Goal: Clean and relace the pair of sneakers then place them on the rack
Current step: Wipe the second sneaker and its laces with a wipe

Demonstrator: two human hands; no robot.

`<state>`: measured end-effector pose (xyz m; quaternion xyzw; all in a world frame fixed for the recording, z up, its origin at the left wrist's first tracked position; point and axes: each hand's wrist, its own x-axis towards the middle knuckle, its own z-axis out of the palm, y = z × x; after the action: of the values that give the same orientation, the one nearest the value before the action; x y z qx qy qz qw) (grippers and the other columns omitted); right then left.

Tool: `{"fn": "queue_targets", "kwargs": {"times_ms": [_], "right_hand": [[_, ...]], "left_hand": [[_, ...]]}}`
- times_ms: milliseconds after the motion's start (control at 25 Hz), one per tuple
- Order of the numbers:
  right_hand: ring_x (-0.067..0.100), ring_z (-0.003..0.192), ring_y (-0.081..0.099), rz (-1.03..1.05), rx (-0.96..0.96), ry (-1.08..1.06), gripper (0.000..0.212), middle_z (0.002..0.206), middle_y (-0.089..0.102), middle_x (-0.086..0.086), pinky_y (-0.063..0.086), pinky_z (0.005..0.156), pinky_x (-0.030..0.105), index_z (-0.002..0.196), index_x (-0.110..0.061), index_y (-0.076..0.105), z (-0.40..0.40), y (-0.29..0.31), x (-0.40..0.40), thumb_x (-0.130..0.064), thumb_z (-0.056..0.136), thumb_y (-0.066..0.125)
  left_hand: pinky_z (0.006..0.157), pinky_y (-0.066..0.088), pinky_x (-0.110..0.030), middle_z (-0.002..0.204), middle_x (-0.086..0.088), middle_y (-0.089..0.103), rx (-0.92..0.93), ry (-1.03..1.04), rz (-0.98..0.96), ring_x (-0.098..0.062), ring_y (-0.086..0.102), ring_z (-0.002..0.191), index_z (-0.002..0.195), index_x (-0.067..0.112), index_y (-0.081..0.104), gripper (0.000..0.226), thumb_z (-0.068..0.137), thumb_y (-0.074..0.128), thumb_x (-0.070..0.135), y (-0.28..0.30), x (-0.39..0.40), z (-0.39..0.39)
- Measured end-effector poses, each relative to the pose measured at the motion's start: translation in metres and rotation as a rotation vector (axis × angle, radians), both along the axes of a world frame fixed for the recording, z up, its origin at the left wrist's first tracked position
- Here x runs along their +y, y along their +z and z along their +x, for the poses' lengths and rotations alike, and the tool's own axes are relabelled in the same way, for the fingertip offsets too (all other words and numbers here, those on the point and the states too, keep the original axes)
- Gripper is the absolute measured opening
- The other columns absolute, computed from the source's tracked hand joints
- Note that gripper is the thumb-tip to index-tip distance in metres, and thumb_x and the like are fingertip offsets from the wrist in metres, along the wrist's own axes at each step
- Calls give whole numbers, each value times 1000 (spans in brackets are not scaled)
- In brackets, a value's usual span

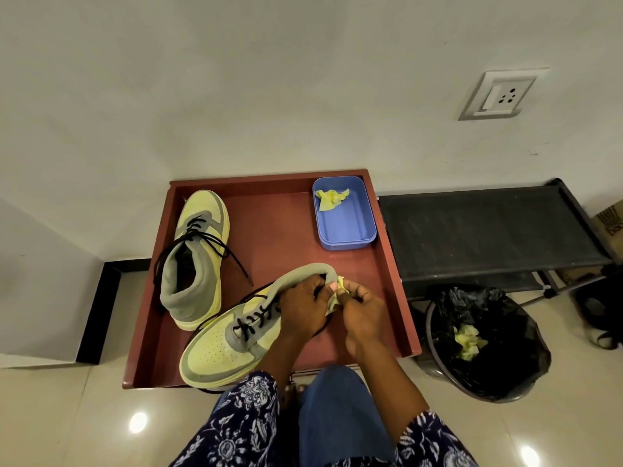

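Note:
Two yellow-and-grey sneakers with black laces lie on a reddish-brown tray (397,298). The far sneaker (197,257) stands at the tray's left, toe pointing away, laces loose. The near sneaker (229,345) lies toe towards me at the front. My left hand (303,308) grips its grey heel collar. My right hand (362,311) presses a crumpled yellow wipe (337,291) against the heel. Most of the wipe is hidden between my fingers.
A blue plastic box (354,230) holding a crumpled yellow wipe (328,198) sits at the tray's back right. A black shoe rack (488,230) stands to the right against the wall. Below it, a bin with a black liner (488,365) holds used yellow wipes.

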<state>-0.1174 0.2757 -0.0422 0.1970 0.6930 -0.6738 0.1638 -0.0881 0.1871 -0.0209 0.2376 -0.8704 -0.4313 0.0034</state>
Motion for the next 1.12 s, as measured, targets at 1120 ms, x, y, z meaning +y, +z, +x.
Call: {"fn": "queue_targets", "kwargs": {"times_ms": [1120], "right_hand": [[17,88,66,201,96,19,22,100,72,5,57,84,38,102,-12,71,0,-6,-7,-4,85,59]], "left_hand": [[70,39,-29,66,1,56,9,69,238,-11,48,64,80,8,61,24,94,51,24,-9,-12,-2]]}}
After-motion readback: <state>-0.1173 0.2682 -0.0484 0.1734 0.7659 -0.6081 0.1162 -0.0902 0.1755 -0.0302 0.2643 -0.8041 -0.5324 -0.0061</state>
